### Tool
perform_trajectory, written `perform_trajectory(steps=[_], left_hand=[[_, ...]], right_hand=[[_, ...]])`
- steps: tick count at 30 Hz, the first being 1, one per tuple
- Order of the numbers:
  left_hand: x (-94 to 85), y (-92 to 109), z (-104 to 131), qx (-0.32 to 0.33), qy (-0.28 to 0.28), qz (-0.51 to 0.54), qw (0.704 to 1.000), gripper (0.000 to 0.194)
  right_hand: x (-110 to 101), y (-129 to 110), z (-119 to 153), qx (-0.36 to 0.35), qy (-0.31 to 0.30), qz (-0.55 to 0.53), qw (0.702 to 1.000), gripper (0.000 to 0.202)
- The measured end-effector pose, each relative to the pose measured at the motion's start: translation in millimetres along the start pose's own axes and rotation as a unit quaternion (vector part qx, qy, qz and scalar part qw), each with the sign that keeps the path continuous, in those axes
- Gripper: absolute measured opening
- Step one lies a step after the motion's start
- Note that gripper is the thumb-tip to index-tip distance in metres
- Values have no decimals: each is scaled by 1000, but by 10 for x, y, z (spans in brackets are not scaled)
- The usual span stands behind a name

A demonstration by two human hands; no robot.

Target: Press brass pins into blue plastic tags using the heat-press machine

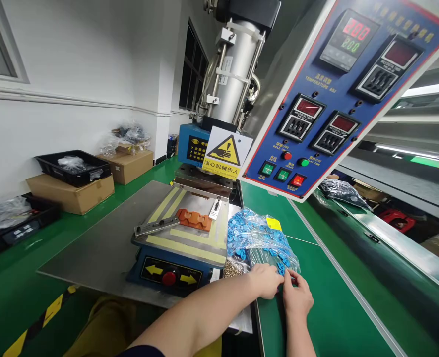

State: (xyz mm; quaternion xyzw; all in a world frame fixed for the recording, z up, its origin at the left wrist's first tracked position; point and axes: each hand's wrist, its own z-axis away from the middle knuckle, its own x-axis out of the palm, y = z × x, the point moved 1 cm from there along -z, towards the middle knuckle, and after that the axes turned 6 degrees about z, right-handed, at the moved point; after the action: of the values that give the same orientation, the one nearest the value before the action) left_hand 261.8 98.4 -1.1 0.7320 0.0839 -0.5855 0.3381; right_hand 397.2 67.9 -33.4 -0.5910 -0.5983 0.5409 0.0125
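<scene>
My left hand (267, 281) reaches across to the right with its fingers curled closed, close against my right hand; what it pinches, if anything, is hidden. My right hand (297, 293) has thumb and fingers pinched at a small blue plastic part (281, 268), at the near edge of a clear plastic bag (266, 255). Many blue plastic parts (247, 230) like it fill the bag. Left of the bag's near edge, by my left forearm, lies a heap of small brass-coloured pieces (232, 268).
To the left stands a press machine (193, 144) whose plate carries an orange fixture (195, 219) and a metal bar (156, 226). Its base has a red button (169, 278). A blue control panel (327, 109) overhangs on the right. Cardboard boxes (70, 192) sit on the floor.
</scene>
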Motion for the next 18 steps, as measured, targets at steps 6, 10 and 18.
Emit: perform_trajectory(steps=[6, 10, 18], left_hand=[[18, -103, 92, 31, 40, 32, 998, 34], [24, -103, 91, 24, 50, 38, 998, 36], [-222, -123, 1270, 96, 132, 59, 985, 33]], right_hand=[[-15, -16, -9, 29, -15, 18, 999, 42], [-32, -38, -5, 43, -18, 16, 999, 44], [-189, -124, 46, -24, 6, -35, 999, 41]])
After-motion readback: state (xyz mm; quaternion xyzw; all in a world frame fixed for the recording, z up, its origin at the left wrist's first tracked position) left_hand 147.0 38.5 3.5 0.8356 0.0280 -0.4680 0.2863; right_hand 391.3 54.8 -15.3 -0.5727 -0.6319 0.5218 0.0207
